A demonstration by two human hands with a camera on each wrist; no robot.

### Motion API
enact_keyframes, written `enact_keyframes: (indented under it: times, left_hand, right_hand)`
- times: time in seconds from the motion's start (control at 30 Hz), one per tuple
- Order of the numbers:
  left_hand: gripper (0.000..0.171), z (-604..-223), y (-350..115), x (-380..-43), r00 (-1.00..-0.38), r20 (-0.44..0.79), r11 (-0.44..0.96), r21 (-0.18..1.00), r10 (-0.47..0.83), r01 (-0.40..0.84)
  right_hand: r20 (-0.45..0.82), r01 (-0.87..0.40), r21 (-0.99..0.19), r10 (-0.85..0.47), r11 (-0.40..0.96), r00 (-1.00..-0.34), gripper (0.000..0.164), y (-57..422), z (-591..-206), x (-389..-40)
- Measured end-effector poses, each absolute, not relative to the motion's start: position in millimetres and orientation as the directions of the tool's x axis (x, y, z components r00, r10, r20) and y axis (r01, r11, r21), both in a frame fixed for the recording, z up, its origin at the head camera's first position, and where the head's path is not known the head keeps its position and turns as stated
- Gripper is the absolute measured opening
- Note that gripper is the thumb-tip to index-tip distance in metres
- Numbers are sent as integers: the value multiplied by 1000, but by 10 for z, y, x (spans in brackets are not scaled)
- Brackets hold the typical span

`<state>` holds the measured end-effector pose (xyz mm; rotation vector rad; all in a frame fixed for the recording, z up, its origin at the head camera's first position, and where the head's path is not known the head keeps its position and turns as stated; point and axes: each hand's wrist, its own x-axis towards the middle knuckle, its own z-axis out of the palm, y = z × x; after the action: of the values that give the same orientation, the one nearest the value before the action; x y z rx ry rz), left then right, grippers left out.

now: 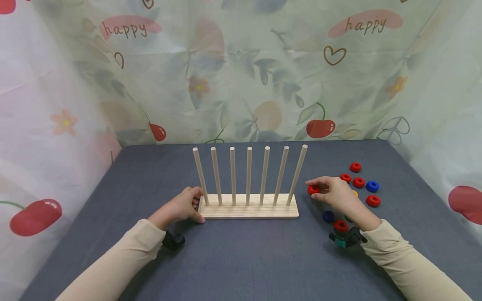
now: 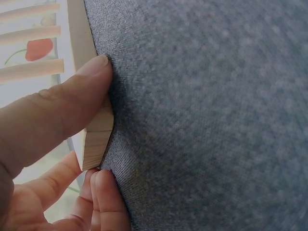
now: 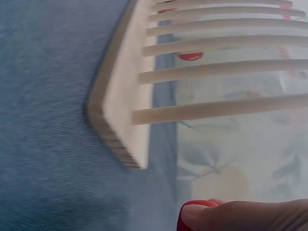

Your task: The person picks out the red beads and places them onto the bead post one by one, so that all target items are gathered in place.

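A pale wooden peg rack (image 1: 248,212) with several upright pegs stands mid-table. My left hand (image 1: 185,205) grips the left end of its base, the thumb (image 2: 57,108) on the front edge and the other fingers round the end and back in the left wrist view. Right of the rack, my right hand (image 1: 335,194) pinches a red ring (image 1: 313,190) between thumb and fingers. In the right wrist view only a sliver of that red ring (image 3: 185,216) shows beside the thumb, with the rack's right end ahead of it.
Around and beyond my right hand lie loose rings: several red ones (image 1: 373,200), a blue one (image 1: 373,186), a dark blue one (image 1: 329,216) and a yellow one (image 1: 355,193) partly hidden by the hand. A patterned curtain (image 1: 241,75) hangs behind the dark table (image 1: 241,259).
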<state>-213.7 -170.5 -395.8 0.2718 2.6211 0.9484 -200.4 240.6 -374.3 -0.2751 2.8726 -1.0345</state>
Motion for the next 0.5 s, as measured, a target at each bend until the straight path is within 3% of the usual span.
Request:
enact_keyframes:
  times: [0.17,0.5]
  left_hand:
    - [68,-3956,-1705,-2132,-924,-250,759,648,289,62]
    - [69,-3949,-1703,-2137,-924,-255,757,651,285,54]
  right_hand:
    - [-27,-101,-674,-161,731,-987,40,2431,-3600,-1965]
    - [44,-113,-630,-110,768,-993,40,2469,-3358,-1885]
